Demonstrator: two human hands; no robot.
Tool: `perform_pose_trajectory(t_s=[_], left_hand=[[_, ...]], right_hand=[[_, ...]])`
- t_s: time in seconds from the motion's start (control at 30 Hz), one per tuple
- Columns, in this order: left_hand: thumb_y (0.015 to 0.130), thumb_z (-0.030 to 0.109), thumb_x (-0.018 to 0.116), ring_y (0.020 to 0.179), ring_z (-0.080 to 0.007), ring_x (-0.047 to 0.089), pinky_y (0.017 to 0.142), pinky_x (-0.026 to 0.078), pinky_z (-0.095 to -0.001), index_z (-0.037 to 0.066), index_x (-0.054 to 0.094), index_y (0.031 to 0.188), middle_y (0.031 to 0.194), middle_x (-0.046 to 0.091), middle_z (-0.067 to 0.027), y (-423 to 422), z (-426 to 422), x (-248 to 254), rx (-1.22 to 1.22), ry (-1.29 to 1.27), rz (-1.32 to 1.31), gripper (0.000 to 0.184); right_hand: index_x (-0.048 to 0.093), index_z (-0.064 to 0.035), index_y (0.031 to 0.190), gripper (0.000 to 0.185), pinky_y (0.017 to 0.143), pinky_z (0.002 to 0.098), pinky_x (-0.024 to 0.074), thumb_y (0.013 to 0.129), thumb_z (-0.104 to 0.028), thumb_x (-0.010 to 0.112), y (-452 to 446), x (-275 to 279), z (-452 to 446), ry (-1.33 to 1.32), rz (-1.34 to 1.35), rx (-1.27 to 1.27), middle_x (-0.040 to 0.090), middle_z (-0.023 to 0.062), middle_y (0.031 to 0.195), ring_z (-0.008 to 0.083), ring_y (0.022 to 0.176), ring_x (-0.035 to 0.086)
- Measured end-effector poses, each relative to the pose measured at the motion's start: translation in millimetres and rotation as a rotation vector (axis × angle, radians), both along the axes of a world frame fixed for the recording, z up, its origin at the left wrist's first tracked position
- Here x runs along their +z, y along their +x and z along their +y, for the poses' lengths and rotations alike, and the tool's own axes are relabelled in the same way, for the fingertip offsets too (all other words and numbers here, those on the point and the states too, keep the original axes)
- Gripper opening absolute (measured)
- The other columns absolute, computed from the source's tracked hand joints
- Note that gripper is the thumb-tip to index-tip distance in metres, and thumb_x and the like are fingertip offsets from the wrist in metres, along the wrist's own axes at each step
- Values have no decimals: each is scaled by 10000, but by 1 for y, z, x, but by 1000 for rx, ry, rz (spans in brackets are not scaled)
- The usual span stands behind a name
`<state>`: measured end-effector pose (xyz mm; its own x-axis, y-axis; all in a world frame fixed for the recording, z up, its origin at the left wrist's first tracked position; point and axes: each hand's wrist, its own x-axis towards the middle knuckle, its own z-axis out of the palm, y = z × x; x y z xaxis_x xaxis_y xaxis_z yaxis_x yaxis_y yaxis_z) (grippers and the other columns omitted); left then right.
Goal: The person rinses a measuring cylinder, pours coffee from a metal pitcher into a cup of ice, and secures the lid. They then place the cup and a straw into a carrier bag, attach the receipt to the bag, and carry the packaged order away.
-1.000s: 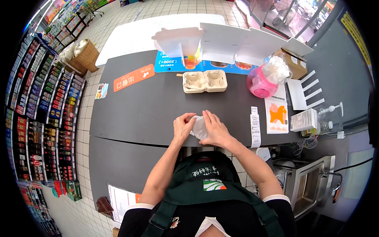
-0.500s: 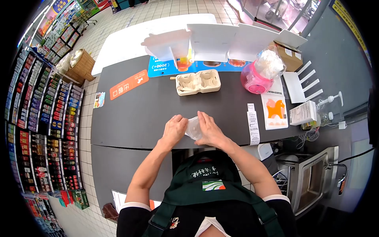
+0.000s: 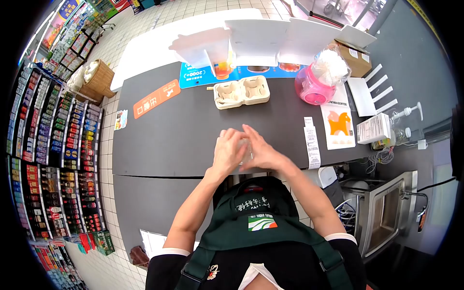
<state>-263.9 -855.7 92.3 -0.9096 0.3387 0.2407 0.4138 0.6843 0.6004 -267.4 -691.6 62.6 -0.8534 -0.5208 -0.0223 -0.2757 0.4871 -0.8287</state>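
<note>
Near the front edge of the dark table point(image 3: 164, 145), my left hand point(image 3: 229, 151) and my right hand point(image 3: 262, 151) hold a clear round cup or lid point(image 3: 247, 152) between them. My left fingers are bent over its left side and cover part of it. The right hand wraps its other side, with the fingertips pointing forward. Beyond the hands sits a beige cardboard cup carrier point(image 3: 241, 92). A long paper receipt point(image 3: 311, 147) lies to the right of my right hand.
White panels point(image 3: 261, 41) stand along the back edge. At the right are a pink container point(image 3: 315, 87), an orange-printed paper bag point(image 3: 338, 125), a white four-pronged item point(image 3: 362, 96), a carton point(image 3: 373, 129) and a pump bottle point(image 3: 401, 125). A metal sink point(image 3: 389, 212) is at lower right.
My left hand has moved over more of the clear item, which is now mostly hidden between my hands. The view has shifted slightly.
</note>
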Motion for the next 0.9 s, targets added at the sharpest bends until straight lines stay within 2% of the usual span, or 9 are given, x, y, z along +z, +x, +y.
perform_pose_trajectory(t_s=[0.03, 0.1, 0.17, 0.2, 0.3, 0.43, 0.57, 0.73, 0.9], left_hand=[[718, 69, 677, 931, -319, 493, 784, 437, -405, 79, 594, 1042, 966, 545, -104, 4, 1, -3, -6, -3, -6, 335], [695, 67, 702, 930, -320, 505, 785, 448, -402, 67, 596, 1030, 971, 547, -108, 13, 1, -7, -102, 29, -22, 351], [684, 62, 714, 945, -319, 504, 813, 450, -401, 59, 593, 1055, 1002, 530, -117, 18, 0, -6, -113, 24, -46, 390], [683, 60, 715, 954, -316, 503, 824, 451, -399, 55, 588, 1075, 1015, 522, -120, 20, 0, -3, -112, 5, -70, 412], [679, 60, 727, 965, -305, 509, 827, 460, -387, 62, 585, 1114, 1030, 515, -117, 15, -1, -7, -108, -1, -104, 458], [675, 59, 737, 975, -289, 515, 828, 466, -374, 80, 581, 1152, 1032, 514, -111, 11, -4, -6, -111, -1, -168, 502], [681, 67, 733, 981, -287, 513, 836, 463, -375, 86, 578, 1163, 1031, 511, -111, 11, -5, -6, -124, 2, -182, 506], [682, 68, 731, 984, -288, 508, 844, 458, -376, 88, 578, 1165, 1029, 512, -112, 9, -6, -5, -136, 22, -196, 506], [685, 64, 727, 981, -289, 510, 844, 457, -376, 91, 579, 1167, 1028, 512, -111, 8, -8, -7, -148, 47, -203, 505]], right_hand=[[117, 30, 1425, 1206, 1100, 413, 229, 545, -349, 851, -4, 3, 11, -105, -110, -6, 203, 251, 1453, 357, 1367, 192], [265, 36, 1386, 973, 1052, 390, 321, 642, -281, 805, -9, 4, 42, -263, -259, -23, 351, 225, 1389, 307, 1296, 354], [471, 28, 1251, 569, 920, 330, 449, 769, -172, 699, -4, 1, 61, -413, -476, -209, 542, 169, 1212, 238, 1117, 535], [576, 19, 1088, 275, 754, 269, 510, 837, -92, 594, -1, -18, 65, -399, -514, -300, 639, 107, 999, 167, 889, 625], [589, 23, 1005, 184, 682, 261, 519, 854, -77, 554, 21, -26, 46, -461, -717, -245, 654, 92, 883, 158, 779, 641], [578, 17, 892, 118, 594, 275, 528, 870, -95, 547, 37, -64, 13, -530, -772, -561, 653, 95, 822, 159, 716, 650], [571, 10, 854, 128, 517, 285, 520, 864, -117, 576, 37, -75, 1, -539, -713, -686, 659, 97, 752, 158, 617, 649], [574, 18, 804, 142, 457, 286, 509, 817, -113, 628, 28, -82, -1, -141, -352, -693, 649, 94, 630, 165, 484, 625], [577, 11, 796, 127, 472, 283, 510, 804, -103, 632, 20, -84, 8, -159, -496, -631, 648, 89, 672, 152, 533, 625]])
